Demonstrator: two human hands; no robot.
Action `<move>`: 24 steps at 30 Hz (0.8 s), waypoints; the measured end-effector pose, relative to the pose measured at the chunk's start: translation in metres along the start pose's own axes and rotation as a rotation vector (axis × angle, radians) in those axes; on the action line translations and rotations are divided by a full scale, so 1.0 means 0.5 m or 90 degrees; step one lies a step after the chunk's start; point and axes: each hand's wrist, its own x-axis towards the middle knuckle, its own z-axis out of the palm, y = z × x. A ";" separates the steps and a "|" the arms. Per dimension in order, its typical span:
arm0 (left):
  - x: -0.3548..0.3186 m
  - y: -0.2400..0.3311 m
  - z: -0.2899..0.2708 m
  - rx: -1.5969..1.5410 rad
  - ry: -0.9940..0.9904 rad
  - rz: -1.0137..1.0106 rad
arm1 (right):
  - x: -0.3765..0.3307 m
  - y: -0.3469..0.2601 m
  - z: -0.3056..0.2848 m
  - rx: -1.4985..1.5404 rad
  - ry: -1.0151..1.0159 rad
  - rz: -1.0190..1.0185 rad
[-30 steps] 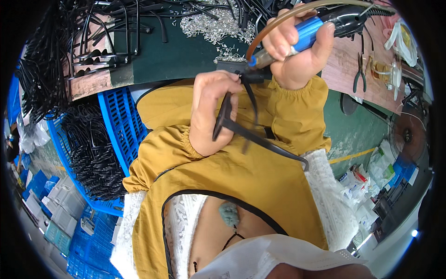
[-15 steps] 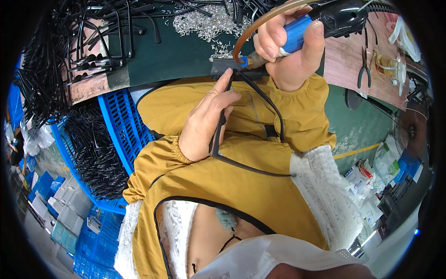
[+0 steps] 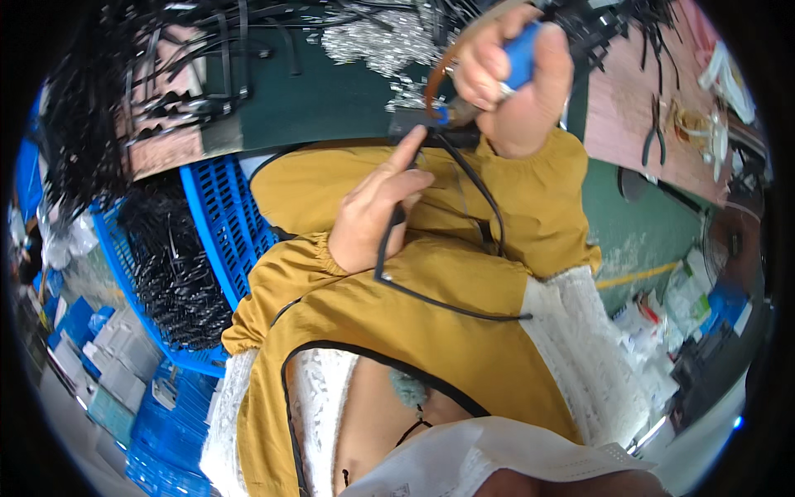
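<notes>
My left hand is closed on a black eyeglass frame, its index finger stretched toward a small dark block at the table's near edge. One temple of the frame reaches right across my lap, and another curves down from the block. Wrapped round the blue grip of a powered hand tool is my right hand. The tool slants down left, its tip end by a blue collar close above the block and frame. Blur hides the exact contact of tip and frame.
Small silver pins lie heaped on the dark green table mat. Black eyeglass frames crowd the table's left. A blue basket full of black frames stands below. Pliers lie at the right.
The view has shifted slightly, so the table appears a little further right and lower. My right hand and the tool have moved slightly left over the table; the left hand keeps hold of the frame.
</notes>
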 end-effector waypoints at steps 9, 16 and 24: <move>-0.009 0.101 -0.251 0.195 0.508 -0.051 | -0.002 -0.135 -0.102 0.047 0.020 -0.115; 0.026 0.004 -0.437 0.525 0.379 -0.271 | -0.020 -0.159 -0.224 -0.075 0.152 -0.175; 0.130 -0.049 -0.457 0.650 0.274 0.093 | 0.004 -0.190 -0.312 -0.697 0.223 -0.085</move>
